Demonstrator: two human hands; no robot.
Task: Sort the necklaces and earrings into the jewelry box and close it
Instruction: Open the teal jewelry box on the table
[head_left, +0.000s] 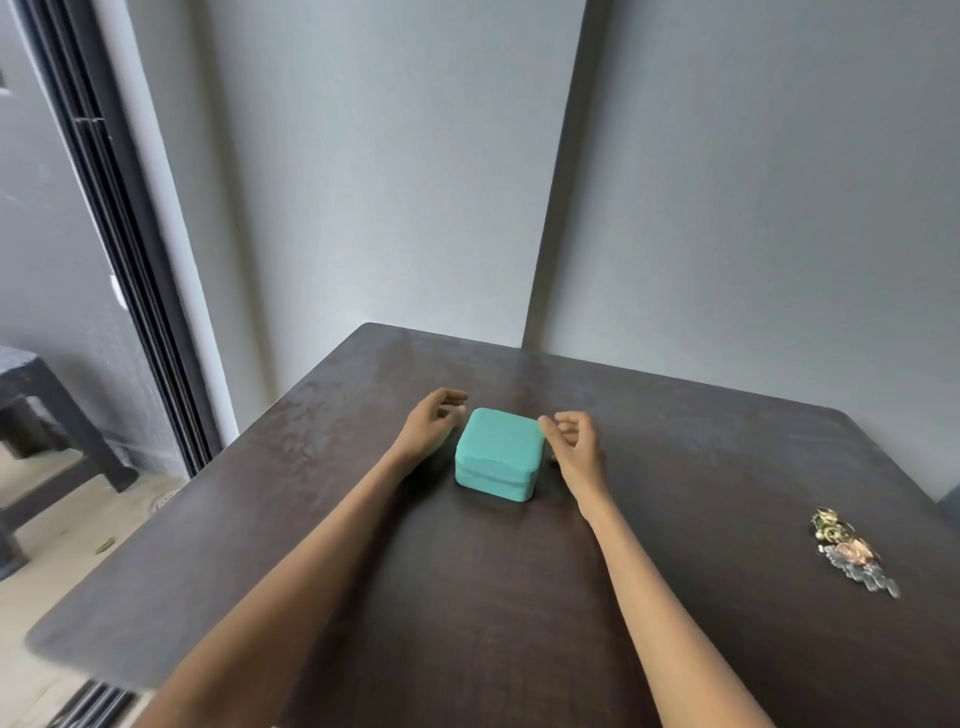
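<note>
One teal jewelry box (498, 454), one dark table (363, 597), two hands: left hand (431, 423), right hand (574, 444). One jewelry pile (849, 551); pieces too tangled to count.

soft daylight from the left, mild blur throughout, wide-angle bending at edges

The small square fabric jewelry box (497, 454) is plain turquoise, one even tone, with a darker seam line round its side. The wide wooden table (519, 597) under it is dark brown, mottled with paler grey blotches toward 10 o'clock. At 3 o'clock the tangled heap of jewelry (852, 553) mixes gold, copper-pink and clear silver-grey. The smooth wall (389, 182) at 12 o'clock is pale grey.
</note>
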